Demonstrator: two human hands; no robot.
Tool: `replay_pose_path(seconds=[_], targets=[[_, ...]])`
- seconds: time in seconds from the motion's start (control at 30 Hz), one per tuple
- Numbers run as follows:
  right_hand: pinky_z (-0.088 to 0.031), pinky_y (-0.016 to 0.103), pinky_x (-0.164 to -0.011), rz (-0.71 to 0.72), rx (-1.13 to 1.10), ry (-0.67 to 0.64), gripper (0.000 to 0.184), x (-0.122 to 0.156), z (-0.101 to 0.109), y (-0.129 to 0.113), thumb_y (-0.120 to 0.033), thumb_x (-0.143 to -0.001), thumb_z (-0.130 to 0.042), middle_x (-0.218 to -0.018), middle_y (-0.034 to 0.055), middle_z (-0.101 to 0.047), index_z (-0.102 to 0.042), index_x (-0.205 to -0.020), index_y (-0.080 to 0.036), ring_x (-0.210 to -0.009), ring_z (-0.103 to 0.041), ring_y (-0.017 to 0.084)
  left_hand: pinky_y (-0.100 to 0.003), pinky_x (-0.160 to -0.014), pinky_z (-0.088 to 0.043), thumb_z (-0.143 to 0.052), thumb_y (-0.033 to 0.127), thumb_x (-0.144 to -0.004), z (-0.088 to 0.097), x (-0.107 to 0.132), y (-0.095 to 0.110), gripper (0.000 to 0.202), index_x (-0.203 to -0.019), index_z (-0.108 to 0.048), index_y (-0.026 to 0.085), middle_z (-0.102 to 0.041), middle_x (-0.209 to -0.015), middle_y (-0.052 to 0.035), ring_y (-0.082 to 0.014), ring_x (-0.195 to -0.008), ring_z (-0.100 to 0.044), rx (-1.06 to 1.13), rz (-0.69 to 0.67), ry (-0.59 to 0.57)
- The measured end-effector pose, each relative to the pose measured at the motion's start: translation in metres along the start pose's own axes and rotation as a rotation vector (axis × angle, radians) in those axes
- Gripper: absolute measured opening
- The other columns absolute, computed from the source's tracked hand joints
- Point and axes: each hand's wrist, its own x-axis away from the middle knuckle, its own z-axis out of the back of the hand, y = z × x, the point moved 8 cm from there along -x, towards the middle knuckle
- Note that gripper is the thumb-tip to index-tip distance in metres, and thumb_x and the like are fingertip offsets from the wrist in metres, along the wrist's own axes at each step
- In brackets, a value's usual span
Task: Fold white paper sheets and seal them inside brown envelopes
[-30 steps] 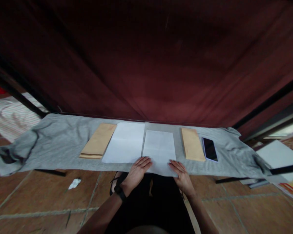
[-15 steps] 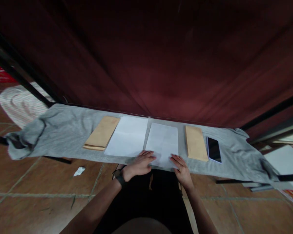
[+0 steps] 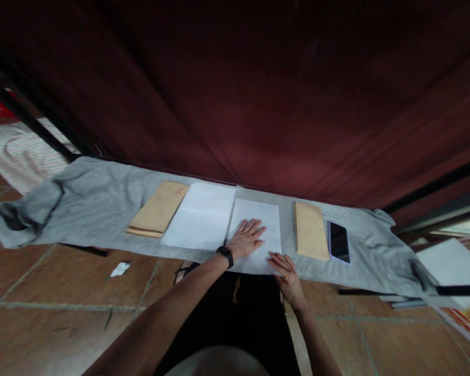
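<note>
A white sheet of paper [image 3: 266,219] lies on a grey cloth [image 3: 94,209] spread over a narrow table. My left hand [image 3: 247,237] rests flat on the middle of that sheet, fingers spread, a black band on its wrist. At the sheet's near right corner my right hand [image 3: 284,269] touches the paper's edge with fingers stretched out. A second, larger white sheet [image 3: 199,216] lies just to the left.
A stack of brown envelopes [image 3: 159,209] lies left of the sheets, one brown envelope [image 3: 308,230] to the right, and beside it a dark phone [image 3: 339,242]. A dark red curtain [image 3: 258,94] hangs behind. Crumpled paper [image 3: 120,269] lies on the tiled floor.
My left hand has slid from the sheet's near left corner up onto its middle and lies flat. My right hand has stayed at the near right corner.
</note>
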Motion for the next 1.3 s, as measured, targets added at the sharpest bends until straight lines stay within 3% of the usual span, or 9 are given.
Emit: replay_pose_path(seconds=[0.33,0.57,0.7,0.87,0.97,1.1,1.3], targets=[[-0.029,0.056,-0.121,0.007,0.032,0.073,0.05,-0.004,-0.001,-0.01,-0.014,-0.093,-0.049,-0.145,0.0062,-0.058,-0.056,-0.141,-0.028,-0.138,-0.05,0.025,-0.047,-0.12,-0.023,-0.044,0.042,-0.102,0.008,0.014,0.001,0.049,-0.148,-0.044,0.023,-0.038,-0.16,-0.0095,-0.0273,-0.147,-0.034,-0.048,-0.066,-0.076],[-0.032,0.048,-0.121,0.001,0.023,0.053,0.067,-0.008,-0.001,-0.013,-0.002,-0.082,-0.044,-0.142,0.0033,-0.06,-0.054,-0.143,-0.028,-0.137,-0.051,0.021,-0.045,-0.119,-0.025,-0.046,0.035,-0.101,0.013,0.022,0.003,0.048,-0.147,-0.045,0.021,-0.039,-0.16,-0.0095,-0.025,-0.147,-0.034,-0.012,-0.079,-0.126],[-0.036,0.046,-0.119,0.012,0.011,0.061,0.071,-0.008,0.004,-0.006,0.001,-0.077,-0.043,-0.144,0.0032,-0.059,-0.056,-0.141,-0.027,-0.137,-0.05,0.02,-0.045,-0.118,-0.027,-0.048,0.045,-0.1,0.02,0.031,0.002,0.051,-0.145,-0.048,0.021,-0.041,-0.158,-0.0114,-0.0261,-0.146,-0.036,0.032,-0.073,-0.19],[-0.035,0.051,-0.119,0.021,-0.005,0.002,0.074,-0.008,0.003,-0.002,0.002,-0.072,-0.042,-0.147,0.007,-0.055,-0.056,-0.14,-0.024,-0.137,-0.05,0.023,-0.051,-0.12,-0.02,-0.05,0.066,-0.092,0.028,0.057,0.01,0.071,-0.147,-0.046,0.022,-0.038,-0.159,-0.016,-0.0295,-0.149,-0.031,0.086,-0.12,-0.211],[-0.035,0.054,-0.119,0.037,-0.012,-0.013,0.073,-0.006,0.003,-0.002,0.001,-0.073,-0.042,-0.148,0.0078,-0.055,-0.056,-0.14,-0.024,-0.138,-0.05,0.024,-0.055,-0.12,-0.017,-0.059,0.07,-0.084,0.031,0.071,0.016,0.082,-0.149,-0.042,0.023,-0.035,-0.16,-0.0172,-0.0324,-0.15,-0.028,0.102,-0.156,-0.218],[-0.038,0.054,-0.117,0.052,-0.028,0.023,0.067,-0.006,0.005,-0.002,0.001,-0.078,-0.042,-0.145,0.0102,-0.057,-0.057,-0.139,-0.023,-0.136,-0.051,0.025,-0.057,-0.119,-0.019,-0.068,0.054,-0.084,0.034,0.081,0.019,0.077,-0.15,-0.042,0.025,-0.036,-0.16,-0.0147,-0.0326,-0.149,-0.029,0.101,-0.173,-0.227],[-0.039,0.056,-0.116,0.072,-0.06,0.013,0.067,-0.005,0.007,-0.001,0.0,-0.08,-0.041,-0.145,0.0095,-0.057,-0.056,-0.14,-0.024,-0.137,-0.051,0.024,-0.05,-0.12,-0.025,-0.06,0.022,-0.09,0.04,0.092,0.014,0.057,-0.145,-0.048,0.03,-0.044,-0.156,-0.0079,-0.026,-0.146,-0.037,0.099,-0.122,-0.178]])
